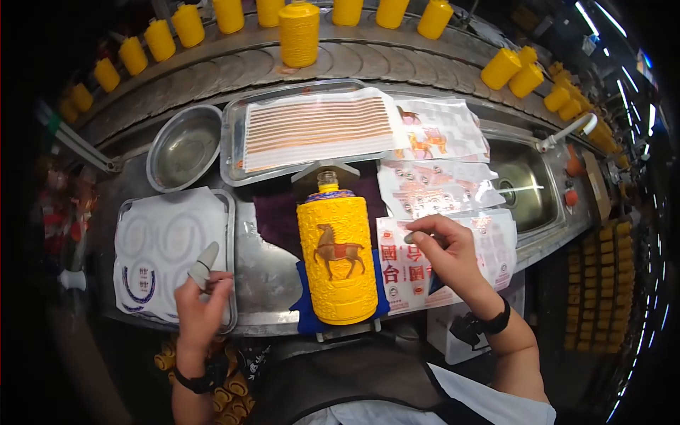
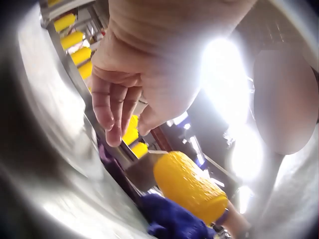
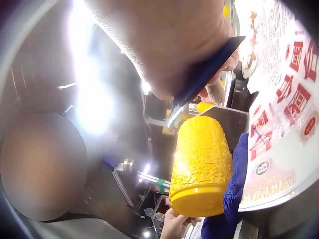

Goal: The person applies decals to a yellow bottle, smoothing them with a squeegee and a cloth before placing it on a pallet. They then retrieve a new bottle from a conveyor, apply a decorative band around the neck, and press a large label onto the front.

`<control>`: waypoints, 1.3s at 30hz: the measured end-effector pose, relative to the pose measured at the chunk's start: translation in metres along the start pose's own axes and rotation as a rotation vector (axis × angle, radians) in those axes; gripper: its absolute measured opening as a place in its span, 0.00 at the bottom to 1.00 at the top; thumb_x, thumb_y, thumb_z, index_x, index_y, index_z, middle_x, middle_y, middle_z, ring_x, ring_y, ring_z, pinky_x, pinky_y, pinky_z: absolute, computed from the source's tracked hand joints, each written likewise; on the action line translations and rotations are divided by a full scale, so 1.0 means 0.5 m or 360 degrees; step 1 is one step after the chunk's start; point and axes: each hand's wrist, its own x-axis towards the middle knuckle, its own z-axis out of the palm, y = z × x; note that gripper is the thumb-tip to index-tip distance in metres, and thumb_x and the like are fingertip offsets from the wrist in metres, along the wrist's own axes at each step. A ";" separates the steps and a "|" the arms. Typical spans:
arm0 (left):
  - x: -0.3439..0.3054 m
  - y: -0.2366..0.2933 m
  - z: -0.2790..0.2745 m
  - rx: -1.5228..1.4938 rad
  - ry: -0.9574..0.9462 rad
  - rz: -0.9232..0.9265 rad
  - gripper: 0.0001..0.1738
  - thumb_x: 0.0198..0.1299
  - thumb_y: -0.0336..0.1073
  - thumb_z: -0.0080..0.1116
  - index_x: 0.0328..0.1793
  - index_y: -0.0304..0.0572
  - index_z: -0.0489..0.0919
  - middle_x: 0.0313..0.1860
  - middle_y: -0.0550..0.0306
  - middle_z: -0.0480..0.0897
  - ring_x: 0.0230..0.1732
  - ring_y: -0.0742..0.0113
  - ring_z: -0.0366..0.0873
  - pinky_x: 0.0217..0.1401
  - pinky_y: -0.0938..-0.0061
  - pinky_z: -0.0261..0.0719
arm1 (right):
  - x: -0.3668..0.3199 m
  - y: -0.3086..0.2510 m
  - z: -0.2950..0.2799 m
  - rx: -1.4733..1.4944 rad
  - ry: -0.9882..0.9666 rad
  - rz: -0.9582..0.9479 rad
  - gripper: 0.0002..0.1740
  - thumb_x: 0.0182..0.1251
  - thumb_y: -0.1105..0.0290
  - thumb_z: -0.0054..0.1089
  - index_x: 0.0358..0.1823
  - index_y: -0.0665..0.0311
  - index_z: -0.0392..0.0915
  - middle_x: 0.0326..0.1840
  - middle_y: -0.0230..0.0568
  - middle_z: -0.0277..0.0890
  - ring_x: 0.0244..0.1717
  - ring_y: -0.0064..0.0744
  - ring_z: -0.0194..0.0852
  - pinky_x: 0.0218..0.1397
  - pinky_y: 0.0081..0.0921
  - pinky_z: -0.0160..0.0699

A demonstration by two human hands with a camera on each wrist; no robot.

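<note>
A yellow embossed bottle [image 1: 338, 283] with a brown horse decal lies on a stand at the centre, its clear glass neck facing away. My left hand [image 1: 202, 312] is left of it, over the edge of a tray of decal sheets [image 1: 170, 244]. Its fingers are loosely bent and hold nothing; a pale finger cot [image 1: 205, 261] covers one finger. On the other side, my right hand [image 1: 450, 258] hovers above red-lettered decal sheets [image 1: 482, 244], thumb and index finger close together. A dark blue flat scraper [image 3: 209, 69] is tucked in its palm, partly hidden by the hand.
Blue cloth [image 1: 309, 312] lies under the bottle. Beyond are a metal bowl [image 1: 183, 152], a tray [image 1: 234, 134] with a brown-striped sheet [image 1: 319, 127], and a sink [image 1: 524, 184] at right. Several yellow bottles stand along a curved conveyor [image 1: 354, 60] at the back.
</note>
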 end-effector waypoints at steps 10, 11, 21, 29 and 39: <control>0.054 -0.206 -0.391 0.1000 0.0398 -0.0269 0.33 0.49 0.29 0.69 0.66 0.47 0.79 0.32 0.51 0.83 0.34 0.54 0.83 0.41 0.66 0.80 | 0.007 0.054 -0.021 0.0057 0.0004 0.0160 0.09 0.72 0.76 0.56 0.48 0.72 0.79 0.39 0.38 0.82 0.41 0.22 0.80 0.48 0.18 0.74; 0.063 -0.204 -0.397 0.1081 0.0301 -0.0373 0.35 0.47 0.30 0.71 0.66 0.46 0.78 0.34 0.51 0.83 0.36 0.54 0.83 0.42 0.66 0.80 | 0.010 0.051 -0.011 0.0078 -0.0011 0.0039 0.08 0.72 0.76 0.56 0.48 0.71 0.79 0.38 0.38 0.82 0.40 0.22 0.80 0.49 0.18 0.74; 0.174 -0.238 -0.375 0.1170 0.0120 -0.0170 0.35 0.46 0.41 0.76 0.61 0.36 0.77 0.48 0.45 0.82 0.54 0.45 0.80 0.57 0.61 0.77 | 0.001 0.023 0.011 0.0014 -0.0047 0.0015 0.07 0.72 0.76 0.56 0.47 0.71 0.79 0.38 0.37 0.82 0.40 0.22 0.80 0.49 0.19 0.76; 0.273 -0.275 -0.373 0.1448 0.0394 -0.0041 0.27 0.51 0.38 0.70 0.58 0.41 0.78 0.52 0.48 0.83 0.62 0.49 0.76 0.64 0.56 0.70 | -0.003 0.012 0.020 -0.0048 -0.0061 -0.0002 0.07 0.72 0.76 0.56 0.46 0.71 0.79 0.37 0.35 0.81 0.39 0.21 0.79 0.47 0.19 0.75; 0.286 -0.269 -0.385 0.1112 0.0228 -0.0019 0.32 0.45 0.31 0.74 0.60 0.53 0.79 0.48 0.59 0.84 0.56 0.58 0.79 0.62 0.61 0.66 | -0.009 0.022 0.010 -0.0037 -0.0028 0.0004 0.07 0.72 0.76 0.56 0.44 0.73 0.79 0.35 0.38 0.83 0.38 0.22 0.80 0.45 0.19 0.76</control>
